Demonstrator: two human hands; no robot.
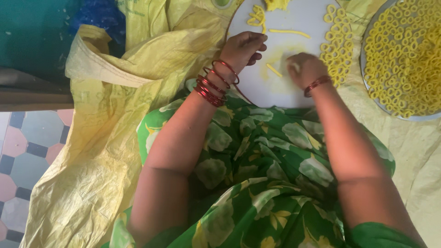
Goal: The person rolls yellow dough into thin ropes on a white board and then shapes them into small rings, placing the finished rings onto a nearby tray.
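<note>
A round white board (298, 18) lies in front of my lap. On it are thin yellow dough strips (289, 32), a lump of dough (277, 4) at the far edge and several small dough rings (337, 46) on its right side. My left hand (243, 48), with red bangles on the wrist, rests curled on the board's left edge with nothing visible in it. My right hand (303, 68) presses down on the board beside a short dough piece (274, 70); whether it covers any dough is hidden.
A large round tray (370, 94) at the right is full of yellow dough rings. Crumpled yellow plastic sheeting (110, 124) covers the floor around me. Tiled floor (27, 151) shows at the left. My green flowered garment (257, 174) fills the foreground.
</note>
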